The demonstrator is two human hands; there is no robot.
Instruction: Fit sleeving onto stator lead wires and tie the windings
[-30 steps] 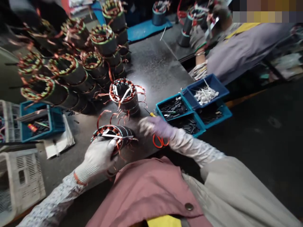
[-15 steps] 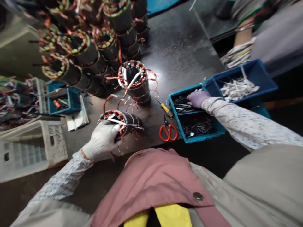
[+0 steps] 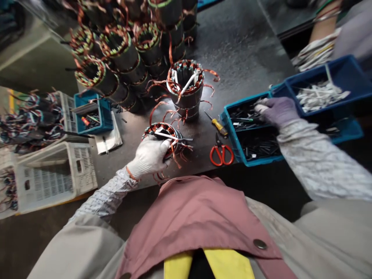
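Observation:
My left hand (image 3: pixel 149 157), in a white knit glove, is closed round the rim of a motor stator (image 3: pixel 183 135) near the table's front edge. White sleeving and copper leads stick out of that stator, and the thumb lies by the white sleeving. My right hand (image 3: pixel 280 110), in a purple glove with pale fingertips, is over the upper compartment of a blue divided bin (image 3: pixel 229 135). Its fingers are bent together, and what they hold, if anything, cannot be made out. Short black tubes (image 3: pixel 261 149) lie in the lower compartment. A second stator (image 3: pixel 188 102) with white sleeving stands upright just behind.
Stacked stators (image 3: pixel 122 54) fill the back left. Red-handled scissors (image 3: pixel 221 154) and a yellow screwdriver (image 3: pixel 218 126) lie beside the bin. A blue box (image 3: pixel 319 83) holds white sleeving pieces. White crates (image 3: pixel 84 166) stand left. A co-worker's gloved arm (image 3: pixel 316 50) is at upper right.
The whole view has shifted, so things appear further right. My right hand has lifted and drawn back a little from inside the bin. My left hand keeps its hold on the stator.

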